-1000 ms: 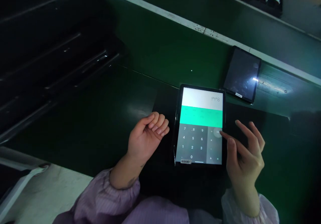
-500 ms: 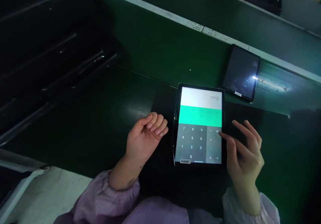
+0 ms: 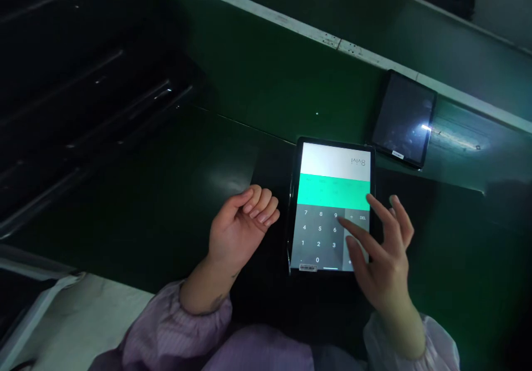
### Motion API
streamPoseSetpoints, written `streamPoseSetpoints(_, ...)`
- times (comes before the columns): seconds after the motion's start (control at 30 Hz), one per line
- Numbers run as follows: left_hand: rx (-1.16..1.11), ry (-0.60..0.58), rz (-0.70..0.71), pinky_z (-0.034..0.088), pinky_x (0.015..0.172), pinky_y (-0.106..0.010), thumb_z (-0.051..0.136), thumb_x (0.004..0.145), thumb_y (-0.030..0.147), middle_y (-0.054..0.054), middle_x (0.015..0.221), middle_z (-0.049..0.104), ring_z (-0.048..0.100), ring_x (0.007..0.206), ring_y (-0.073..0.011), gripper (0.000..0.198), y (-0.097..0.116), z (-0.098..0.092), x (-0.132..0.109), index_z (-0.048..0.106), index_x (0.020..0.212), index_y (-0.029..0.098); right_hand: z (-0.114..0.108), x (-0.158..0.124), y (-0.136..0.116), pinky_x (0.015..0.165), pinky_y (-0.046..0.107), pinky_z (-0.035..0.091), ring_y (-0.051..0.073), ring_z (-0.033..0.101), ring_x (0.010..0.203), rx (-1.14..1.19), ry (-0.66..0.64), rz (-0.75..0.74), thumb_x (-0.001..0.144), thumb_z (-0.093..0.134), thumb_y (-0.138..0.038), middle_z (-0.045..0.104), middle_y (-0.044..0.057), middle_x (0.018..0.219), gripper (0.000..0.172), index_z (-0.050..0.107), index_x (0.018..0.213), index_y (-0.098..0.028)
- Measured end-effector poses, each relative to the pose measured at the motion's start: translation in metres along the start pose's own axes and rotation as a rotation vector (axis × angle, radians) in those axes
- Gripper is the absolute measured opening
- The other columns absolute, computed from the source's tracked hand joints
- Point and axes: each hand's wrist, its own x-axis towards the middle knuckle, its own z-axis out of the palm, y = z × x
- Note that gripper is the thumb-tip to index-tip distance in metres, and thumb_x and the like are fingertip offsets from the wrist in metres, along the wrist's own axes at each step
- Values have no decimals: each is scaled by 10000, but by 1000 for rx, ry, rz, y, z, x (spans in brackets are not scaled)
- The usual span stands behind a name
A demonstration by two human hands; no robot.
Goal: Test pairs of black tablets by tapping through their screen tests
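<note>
A tablet (image 3: pixel 320 194) lies face up in front of me, its screen lit with a calculator: a white display strip, a green band and a grey keypad. Over its right side is my right hand (image 3: pixel 384 254), fingers spread, the index fingertip at the 9 key. Whether that fingertip touches the glass I cannot tell. The hand hides some keys at the lower right. Left of the tablet, apart from it, my left hand (image 3: pixel 243 221) is curled into a loose fist, palm side up, with nothing visible in it.
A second tablet (image 3: pixel 403 119) with a dark screen lies beyond the first, at the right, near a pale strip (image 3: pixel 291 25) across the green table (image 3: pixel 249 83). Black ridged trays (image 3: pixel 91 94) stand at the left. A pale surface (image 3: pixel 103 315) shows at the lower left.
My right hand has moved left, its index fingertip going from the DEL key to the 9 key. My left hand has stayed in place.
</note>
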Motion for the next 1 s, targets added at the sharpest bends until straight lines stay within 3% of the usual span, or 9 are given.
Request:
streamPoseSetpoints(0.1,0,1,3,482,459,-155,791,724,147,70,512,417,416,463,-50,389,0,0,0,469,509,181,9,5,-19,1234,727,389,443,145,1667,-3,-101,-37,1028,632,-209,427,106,1680,287,724,1295,-256)
streamPoseSetpoints(0.2,-4,10,8,490,464,-157,806,720,152,74,513,417,415,465,-49,395,0,0,1,472,511,183,16,12,-31,1226,796,354,466,83,1674,-11,-167,-55,1040,618,-252,437,101,1681,314,716,1337,-282)
streamPoseSetpoints(0.27,-8,13,7,491,462,-156,815,709,148,78,510,410,413,465,-48,400,1,-1,0,470,510,183,15,17,-30,1227,809,347,465,106,1672,-21,-155,-42,1049,600,-253,480,82,1658,290,745,1298,-288)
streamPoseSetpoints(0.47,16,-3,3,486,461,-150,811,720,169,77,510,388,386,465,-48,426,2,-1,-1,444,506,186,-2,19,5,1231,781,372,459,329,1600,-123,125,188,1058,577,-238,619,104,1523,257,829,1102,-225)
streamPoseSetpoints(0.6,29,1,2,483,464,-148,796,727,160,75,509,391,376,467,-47,426,2,0,0,433,505,183,-2,18,16,1206,789,392,472,326,1598,-136,114,220,1078,552,-284,608,113,1543,293,835,1112,-217)
streamPoseSetpoints(1.0,-2,25,-3,492,454,-160,788,709,132,67,506,413,396,463,-54,359,2,-1,0,508,490,181,8,17,17,1212,772,381,463,283,1620,-105,104,179,1087,552,-288,555,102,1609,290,826,1143,-211)
